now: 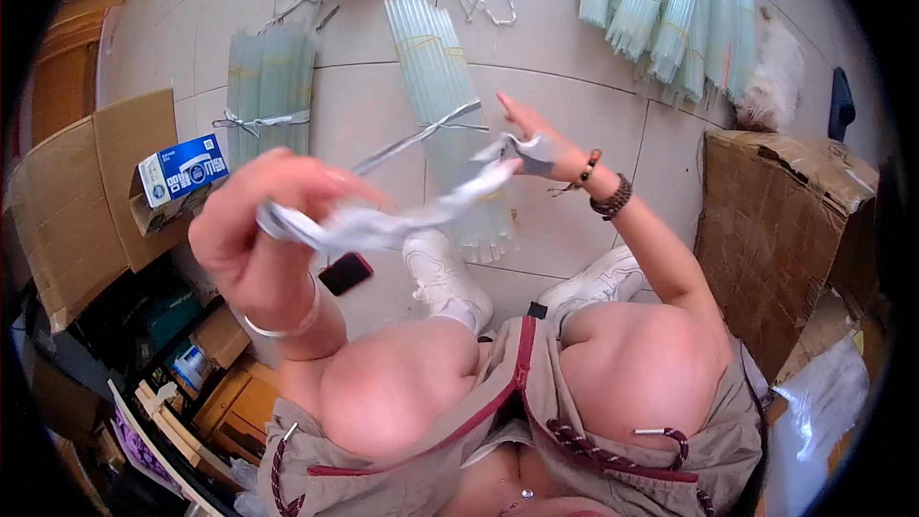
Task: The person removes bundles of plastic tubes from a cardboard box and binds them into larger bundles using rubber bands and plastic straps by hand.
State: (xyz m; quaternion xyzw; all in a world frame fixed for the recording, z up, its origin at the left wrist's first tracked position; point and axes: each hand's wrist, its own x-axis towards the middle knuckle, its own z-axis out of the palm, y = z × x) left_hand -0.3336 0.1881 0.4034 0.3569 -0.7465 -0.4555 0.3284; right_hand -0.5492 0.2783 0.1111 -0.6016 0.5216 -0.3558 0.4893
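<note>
A crumpled white strip (383, 230) stretches between my two hands, smeared by motion. My left hand (273, 220), wearing a white bangle, is closed around its left end. At the other end the strip loops across my right hand (536, 146), held at the thumb while the fingers stretch out. Below and beyond the hands, a bundle of pale green clear tubes (431, 48) lies on the floor. A thin grey-white tie (450, 122) crosses that bundle, one tail trailing left. Yellowish bands also circle the tubes. The strip and hands partly cover the bundle's near half.
Another tied tube bundle (273, 72) lies at left, and several more bundles (661, 10) at upper right beside a furry white animal (773, 72). Cardboard boxes (766, 230) flank both sides. A dark phone-like object (346, 274) lies near my white shoe (440, 273).
</note>
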